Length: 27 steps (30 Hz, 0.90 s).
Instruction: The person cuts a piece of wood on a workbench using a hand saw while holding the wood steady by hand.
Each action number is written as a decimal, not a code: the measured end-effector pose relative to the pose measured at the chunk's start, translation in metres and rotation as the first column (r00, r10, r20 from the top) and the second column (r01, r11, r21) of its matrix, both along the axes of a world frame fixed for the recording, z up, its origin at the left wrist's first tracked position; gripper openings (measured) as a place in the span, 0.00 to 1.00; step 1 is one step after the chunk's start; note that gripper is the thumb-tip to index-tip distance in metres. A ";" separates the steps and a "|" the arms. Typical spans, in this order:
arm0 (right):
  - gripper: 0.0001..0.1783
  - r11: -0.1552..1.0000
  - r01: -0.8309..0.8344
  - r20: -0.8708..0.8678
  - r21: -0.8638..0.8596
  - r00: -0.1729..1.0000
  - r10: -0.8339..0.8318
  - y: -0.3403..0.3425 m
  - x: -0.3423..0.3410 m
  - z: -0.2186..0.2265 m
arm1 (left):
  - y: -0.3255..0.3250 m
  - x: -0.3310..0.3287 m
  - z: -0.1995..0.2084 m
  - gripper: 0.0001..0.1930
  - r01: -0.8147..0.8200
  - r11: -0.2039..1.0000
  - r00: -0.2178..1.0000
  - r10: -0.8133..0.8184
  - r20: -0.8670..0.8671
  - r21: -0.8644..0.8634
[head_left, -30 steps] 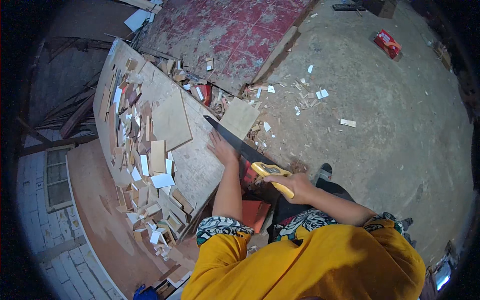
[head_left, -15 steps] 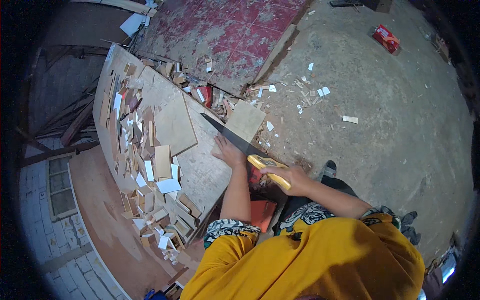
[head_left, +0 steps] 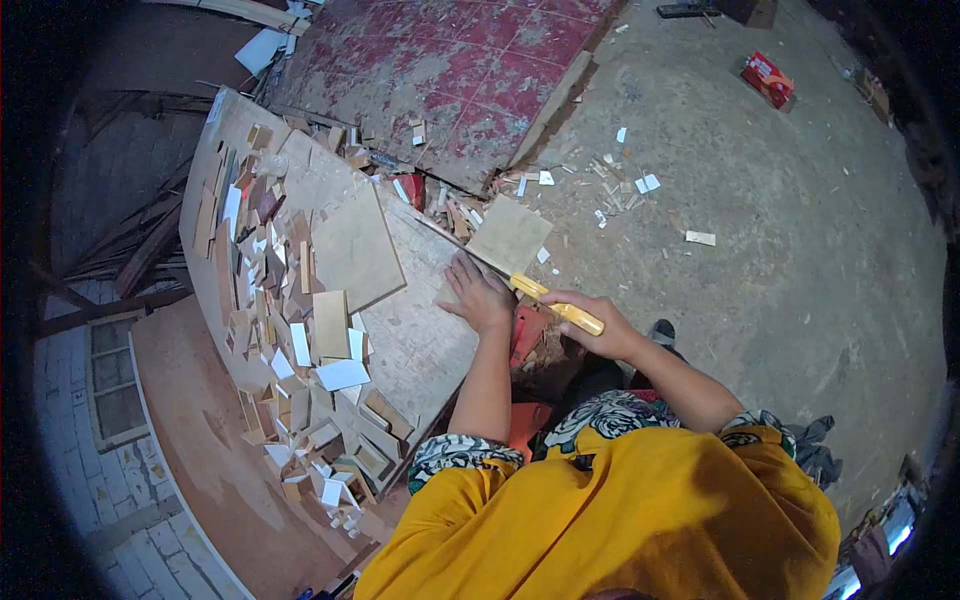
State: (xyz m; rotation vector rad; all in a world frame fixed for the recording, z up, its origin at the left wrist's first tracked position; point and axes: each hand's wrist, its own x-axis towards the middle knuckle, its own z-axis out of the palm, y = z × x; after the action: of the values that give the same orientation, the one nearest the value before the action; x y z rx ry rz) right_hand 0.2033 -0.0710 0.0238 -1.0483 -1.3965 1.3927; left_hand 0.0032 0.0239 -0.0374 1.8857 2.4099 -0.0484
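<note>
My right hand [head_left: 592, 322] is wrapped around the yellow handle [head_left: 570, 316] of a hand saw. Its blade [head_left: 492, 268] shows nearly edge-on as a thin line, running beside the worktable's edge. My left hand [head_left: 482, 296] presses palm down on the pale worktable [head_left: 425, 335], fingers spread, close to the blade and holding nothing. On the far side of the blade is a light square board [head_left: 510, 236]; whether it joins anything on the table cannot be made out. A larger thin board [head_left: 356, 247] lies flat on the table, left of my left hand.
Many wood and white-faced offcuts [head_left: 340, 374] cover the table's left part. Scraps [head_left: 622, 190] are scattered over the concrete floor [head_left: 780, 260], where a red box [head_left: 768, 80] also lies. Red tiled floor [head_left: 450, 70] is beyond the table. An orange-red object [head_left: 528, 425] shows below the table edge.
The saw has turned from showing its blade's broad side to nearly edge-on, its handle shifting slightly right. My left hand has moved a little right and spread its fingers. The square board appears farther right.
</note>
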 end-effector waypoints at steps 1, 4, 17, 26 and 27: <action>0.27 1.000 0.016 -0.017 0.002 1.000 -0.015 -0.002 0.001 0.001 | 0.000 0.001 0.000 0.31 0.011 1.000 1.000 -0.012 0.008 0.015; 0.28 0.998 0.023 -0.002 -0.055 1.000 -0.023 -0.012 -0.002 0.004 | 0.000 0.000 0.000 0.31 0.017 0.998 1.000 -0.018 0.019 0.059; 0.39 0.991 -0.058 0.457 0.125 0.889 -0.006 -0.035 -0.027 -0.013 | -0.002 -0.021 -0.029 0.32 0.107 0.994 0.993 -0.106 -0.045 0.030; 0.40 0.973 0.093 0.233 0.209 0.962 -0.142 -0.040 -0.016 -0.010 | -0.003 -0.004 -0.003 0.32 0.043 0.997 0.998 -0.046 -0.045 -0.065; 0.39 0.988 0.059 0.276 0.146 0.956 -0.098 -0.052 -0.009 -0.001 | -0.003 -0.001 0.002 0.33 0.045 0.996 0.997 -0.049 -0.054 -0.075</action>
State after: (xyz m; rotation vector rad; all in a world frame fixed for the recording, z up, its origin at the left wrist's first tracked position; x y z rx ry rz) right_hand 0.1943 -0.1233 0.0227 -1.2343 -1.6123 1.1031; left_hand 0.0018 0.0214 -0.0354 1.9335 2.3633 -0.1921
